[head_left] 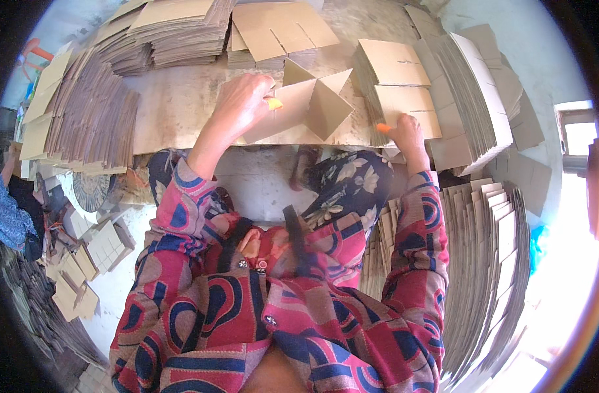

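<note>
While the cardboard blank (299, 111) under your left hand (242, 105) stands only half folded, its flaps raised in a peak just right of your fingers, that piece looks mid-way by my reckoning. Your left hand presses down on it with fingers curled, and your right hand (406, 131) rests closed-fingered on the flat stack (404, 98) beside it. Tall piles of blanks (483, 262) below your right arm suggest much is left.
</note>
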Motion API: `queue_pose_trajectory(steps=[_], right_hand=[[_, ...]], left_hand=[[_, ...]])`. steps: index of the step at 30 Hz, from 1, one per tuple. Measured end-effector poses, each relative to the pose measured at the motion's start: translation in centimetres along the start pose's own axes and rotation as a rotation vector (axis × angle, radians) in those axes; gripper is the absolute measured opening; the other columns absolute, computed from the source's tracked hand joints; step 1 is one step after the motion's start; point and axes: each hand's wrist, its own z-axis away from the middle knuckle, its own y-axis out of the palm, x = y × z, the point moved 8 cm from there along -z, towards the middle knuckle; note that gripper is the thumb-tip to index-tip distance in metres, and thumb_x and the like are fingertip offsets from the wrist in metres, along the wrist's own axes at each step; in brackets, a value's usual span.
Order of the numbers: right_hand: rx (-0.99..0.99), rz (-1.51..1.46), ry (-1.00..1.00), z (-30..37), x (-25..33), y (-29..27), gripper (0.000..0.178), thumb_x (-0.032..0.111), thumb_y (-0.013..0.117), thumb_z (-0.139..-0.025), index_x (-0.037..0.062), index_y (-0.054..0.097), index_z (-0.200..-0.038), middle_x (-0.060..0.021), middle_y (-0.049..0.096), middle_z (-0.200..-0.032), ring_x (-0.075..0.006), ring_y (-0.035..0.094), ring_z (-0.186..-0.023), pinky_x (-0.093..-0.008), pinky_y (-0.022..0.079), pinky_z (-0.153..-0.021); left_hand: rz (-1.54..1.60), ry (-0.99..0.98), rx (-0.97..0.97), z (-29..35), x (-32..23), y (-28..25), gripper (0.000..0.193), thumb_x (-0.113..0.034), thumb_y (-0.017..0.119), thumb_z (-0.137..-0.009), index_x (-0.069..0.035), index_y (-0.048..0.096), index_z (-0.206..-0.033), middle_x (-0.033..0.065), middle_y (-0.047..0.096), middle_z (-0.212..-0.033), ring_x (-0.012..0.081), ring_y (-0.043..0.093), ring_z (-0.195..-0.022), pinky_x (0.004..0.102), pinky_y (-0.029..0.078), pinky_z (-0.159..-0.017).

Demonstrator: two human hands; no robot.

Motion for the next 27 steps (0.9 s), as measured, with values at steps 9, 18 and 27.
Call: queue_pose_trajectory(steps=[9,18,27], right_hand=[[-0.316,0.259,0.078,3.7,0.2,-11.2,0.039,0.0,0.053,-0.086,-0.0001,0.053,-0.125,-0.0138,0.069,-0.081,-0.029,0.068,-0.066,-0.0388,0.055,-0.056],[-0.588,-0.793,-0.403,9.1,13.1,-26.6,0.042,-0.001,0.063,-0.085,0.0019,0.061,-0.127,-0.0043,0.07,-0.1,-0.0016,0.057,-0.068,-0.0184,0.048,-0.055],[-0.228,-0.858,-0.374,5.3,16.7,-22.7,0.043,0.0,0.064,-0.083,-0.0005,0.061,-0.126,-0.0105,0.072,-0.097,-0.005,0.061,-0.074,-0.0221,0.052,-0.061]], left_hand=[[0.063,-0.207,0.011,2.6,2.0,-2.4,0.031,-0.029,0.075,-0.076,-0.001,0.062,-0.083,0.0199,0.063,-0.074,0.0386,0.061,-0.069,0.0435,0.046,-0.061],[0.178,-0.146,-0.075,4.2,2.1,-2.7,0.03,-0.024,0.075,-0.076,-0.004,0.071,-0.098,0.0212,0.066,-0.08,0.0365,0.065,-0.071,0.0401,0.049,-0.063],[0.284,-0.082,-0.075,3.8,1.0,-2.6,0.018,-0.009,0.071,-0.078,0.0,0.072,-0.094,0.0242,0.066,-0.081,0.0366,0.066,-0.072,0.0402,0.05,-0.065]])
